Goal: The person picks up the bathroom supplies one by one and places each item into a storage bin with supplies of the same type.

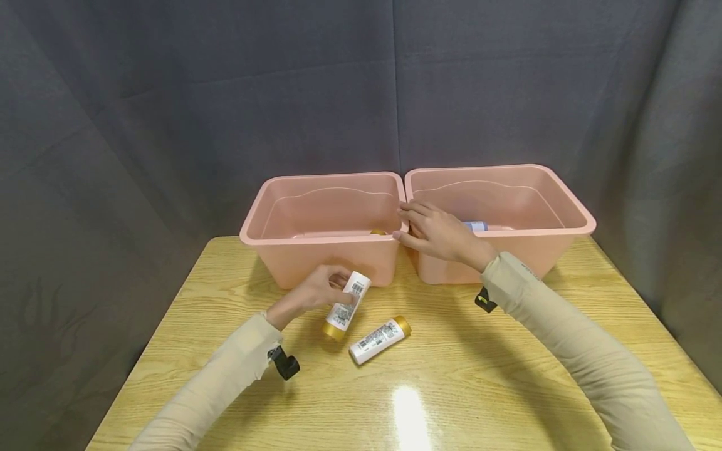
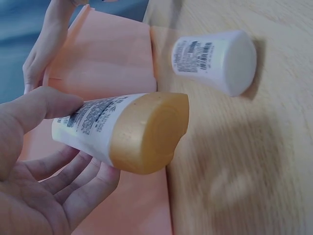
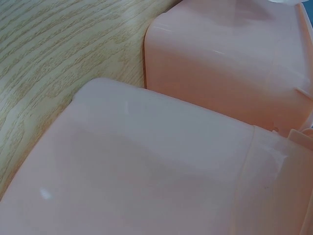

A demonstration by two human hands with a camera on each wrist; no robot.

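The left hand [image 1: 313, 293] holds a white bottle with a gold cap [image 1: 345, 305] just above the counter [image 1: 507, 376]; its grip is clamped on the bottle, thumb on top and fingers under it. A second bottle [image 1: 378, 339] of the same kind lies on the counter just beside it. The right hand [image 1: 437, 233] rests on the touching rims of the left pink bin [image 1: 316, 250] and the right pink bin [image 1: 564, 213], its grip apart with fingers straight.
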